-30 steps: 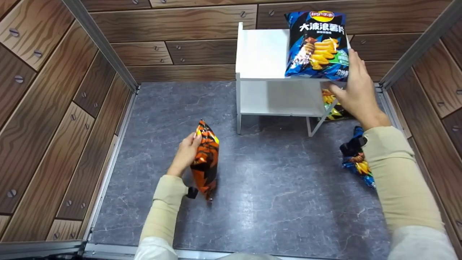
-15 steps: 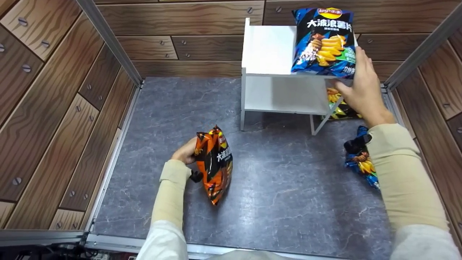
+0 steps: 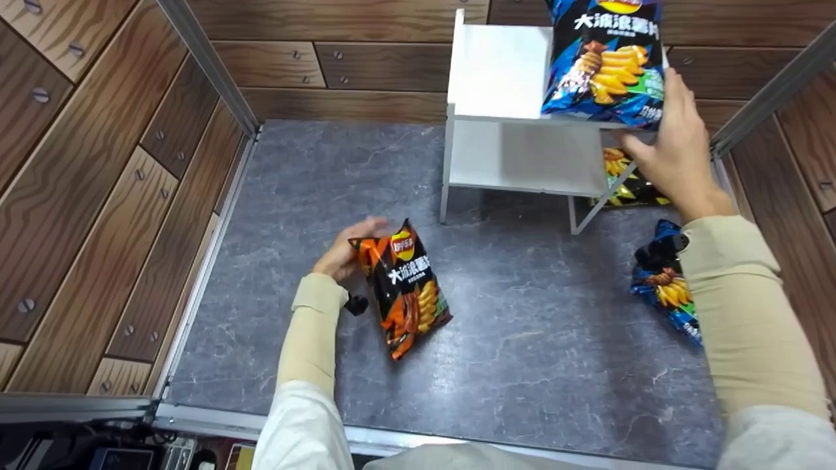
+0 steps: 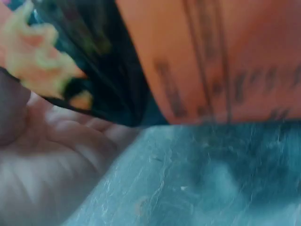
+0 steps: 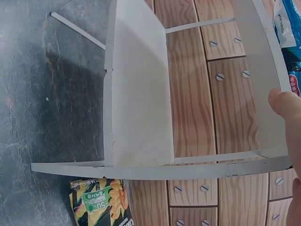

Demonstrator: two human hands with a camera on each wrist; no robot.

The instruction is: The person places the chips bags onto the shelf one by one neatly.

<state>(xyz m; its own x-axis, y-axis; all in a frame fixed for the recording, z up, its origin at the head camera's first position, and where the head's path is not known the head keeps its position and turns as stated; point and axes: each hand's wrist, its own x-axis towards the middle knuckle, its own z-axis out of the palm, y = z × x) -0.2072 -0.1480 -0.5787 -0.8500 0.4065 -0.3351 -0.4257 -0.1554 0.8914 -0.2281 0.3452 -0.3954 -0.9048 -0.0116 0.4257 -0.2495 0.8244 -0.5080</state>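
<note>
An orange-and-black bag of potato chips [image 3: 408, 294] is at left centre in the head view, its front turned up. My left hand [image 3: 349, 251] is at its upper left side, fingers extended and blurred. In the left wrist view the palm [image 4: 61, 155] lies flat beneath the blurred bag. A blue-and-black chip bag [image 3: 607, 65] rests on top of the small white shelf [image 3: 503, 72]. My right hand [image 3: 682, 150] is at that shelf's right corner, fingers straight beside the blue bag. In the right wrist view its thumb touches the top board's edge; its other fingertips are hidden.
A second blue chip bag [image 3: 669, 290] lies on the floor, partly behind my right forearm. Under the shelf's right side lies a yellow-and-black chip bag [image 3: 637, 189]. The grey floor [image 3: 339, 170] has wood-patterned walls around it. A metal rail [image 3: 215, 418] runs along the front.
The orange bag has turned from edge-on to show its front, and my left fingers have loosened from its top. My right hand stays by the shelf corner. The head view has shifted.
</note>
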